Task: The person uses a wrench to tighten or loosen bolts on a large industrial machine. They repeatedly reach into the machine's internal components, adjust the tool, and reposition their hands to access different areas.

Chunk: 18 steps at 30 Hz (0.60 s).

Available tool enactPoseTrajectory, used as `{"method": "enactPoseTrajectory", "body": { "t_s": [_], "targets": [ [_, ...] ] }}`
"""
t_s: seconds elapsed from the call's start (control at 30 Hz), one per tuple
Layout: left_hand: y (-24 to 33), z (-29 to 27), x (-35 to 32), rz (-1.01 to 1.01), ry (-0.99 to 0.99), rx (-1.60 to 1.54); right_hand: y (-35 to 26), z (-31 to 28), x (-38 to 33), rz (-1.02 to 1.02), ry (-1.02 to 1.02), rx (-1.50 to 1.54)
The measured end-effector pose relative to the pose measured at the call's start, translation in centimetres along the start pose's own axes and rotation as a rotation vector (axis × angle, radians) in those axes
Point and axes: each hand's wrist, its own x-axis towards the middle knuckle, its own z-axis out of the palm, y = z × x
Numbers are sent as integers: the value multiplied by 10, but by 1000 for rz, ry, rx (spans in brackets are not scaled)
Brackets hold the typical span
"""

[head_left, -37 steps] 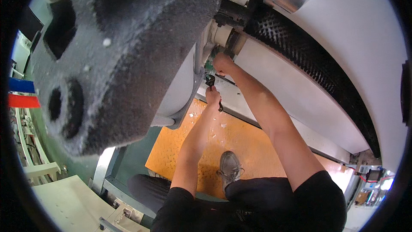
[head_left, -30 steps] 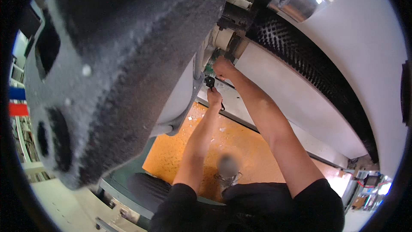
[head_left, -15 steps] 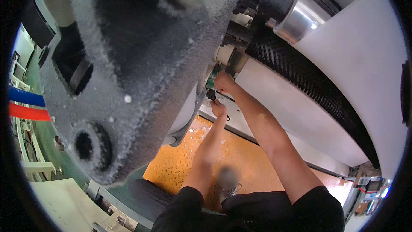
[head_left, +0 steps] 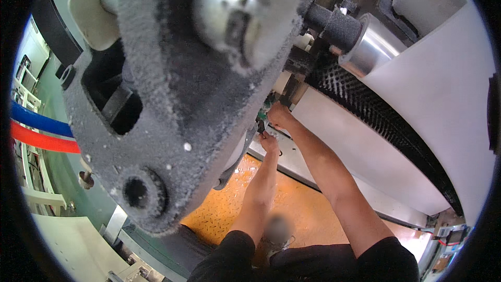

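Left hand closed on small dark tool; right hand beside it

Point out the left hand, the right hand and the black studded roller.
left hand [head_left: 269, 141], head view, on the back of the hand.
right hand [head_left: 278, 115], head view, on the knuckles.
black studded roller [head_left: 365, 109], head view, on its studded surface, upper stretch.
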Motion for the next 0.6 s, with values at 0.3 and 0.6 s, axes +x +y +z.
{"method": "enactPoseTrajectory", "body": {
  "t_s": [0.3,0.6],
  "targets": [
    [3,-14,5,276,22,686,6,-12,-22,14,-30,-132],
    [47,-105,85,707,-283,1343,-9,2,9,-199,-33,-148]
  ]
}}
